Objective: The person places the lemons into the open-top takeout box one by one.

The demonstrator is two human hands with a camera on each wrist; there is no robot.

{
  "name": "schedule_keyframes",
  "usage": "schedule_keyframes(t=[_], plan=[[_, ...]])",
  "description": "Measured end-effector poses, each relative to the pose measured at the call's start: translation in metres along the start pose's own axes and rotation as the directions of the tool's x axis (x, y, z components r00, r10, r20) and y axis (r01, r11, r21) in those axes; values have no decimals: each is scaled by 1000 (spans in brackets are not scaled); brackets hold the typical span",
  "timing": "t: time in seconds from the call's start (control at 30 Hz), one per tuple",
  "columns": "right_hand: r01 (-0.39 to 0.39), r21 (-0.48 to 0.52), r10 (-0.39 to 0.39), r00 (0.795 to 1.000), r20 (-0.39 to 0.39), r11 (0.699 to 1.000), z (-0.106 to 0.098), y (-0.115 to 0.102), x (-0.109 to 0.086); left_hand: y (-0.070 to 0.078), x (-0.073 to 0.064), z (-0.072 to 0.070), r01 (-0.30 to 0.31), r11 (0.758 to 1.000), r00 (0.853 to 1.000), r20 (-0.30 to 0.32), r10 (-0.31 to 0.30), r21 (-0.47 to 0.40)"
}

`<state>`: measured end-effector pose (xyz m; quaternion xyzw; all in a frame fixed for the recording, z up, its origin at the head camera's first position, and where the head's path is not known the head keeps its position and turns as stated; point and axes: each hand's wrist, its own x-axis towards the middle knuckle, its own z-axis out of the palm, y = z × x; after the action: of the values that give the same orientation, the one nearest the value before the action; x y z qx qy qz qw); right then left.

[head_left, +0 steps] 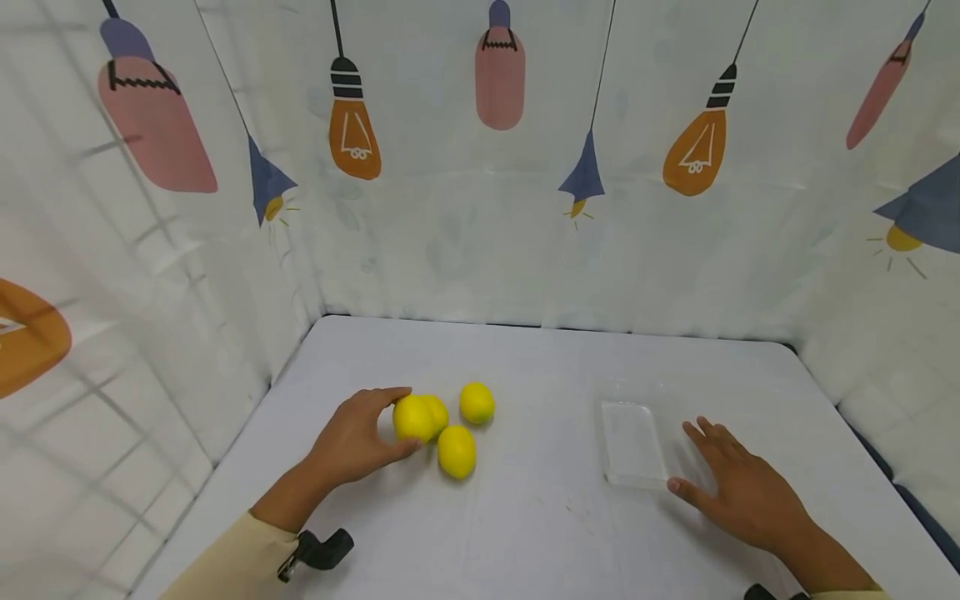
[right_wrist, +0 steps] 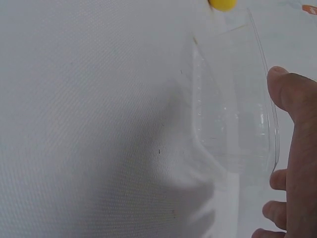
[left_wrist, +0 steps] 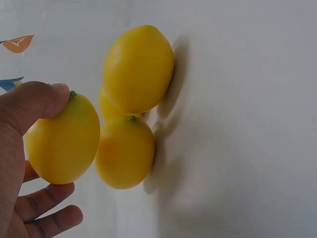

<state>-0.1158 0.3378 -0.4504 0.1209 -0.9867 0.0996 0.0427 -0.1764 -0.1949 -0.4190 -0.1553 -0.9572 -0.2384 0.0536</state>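
Observation:
My left hand (head_left: 358, 437) pinches a yellow lemon (head_left: 412, 419) between thumb and fingers. The left wrist view shows this lemon (left_wrist: 64, 141) with the thumb at its green-tipped end and the fingers below. Right beside it are three more lemons on the table: one partly hidden behind it, one nearer (head_left: 457, 452) and one farther back (head_left: 476, 403). On the right lies a clear plastic container (head_left: 633, 446), see-through and rectangular. My right hand (head_left: 750, 492) is at its right side with fingers spread, thumb tip right at the rim of the container (right_wrist: 233, 109).
A white table (head_left: 540, 533) carries everything. White curtains (head_left: 465, 242) printed with hanging lamps and bulbs enclose its back and sides. A dark strap piece (head_left: 324, 550) sits at the left wrist, over a beige sleeve (head_left: 232, 562).

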Motion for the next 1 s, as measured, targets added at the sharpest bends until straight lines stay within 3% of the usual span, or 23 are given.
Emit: schedule_keyframes(t=[0.73,1.0], plan=[[8,-11,-8,1000,-15,1000,5,5,-1,26,22,5,-82,995,996,22,83,-50],[10,-11,-10,1000,-16,1000,3,2,-1,37,26,6,-68,994,996,42,72,-85]])
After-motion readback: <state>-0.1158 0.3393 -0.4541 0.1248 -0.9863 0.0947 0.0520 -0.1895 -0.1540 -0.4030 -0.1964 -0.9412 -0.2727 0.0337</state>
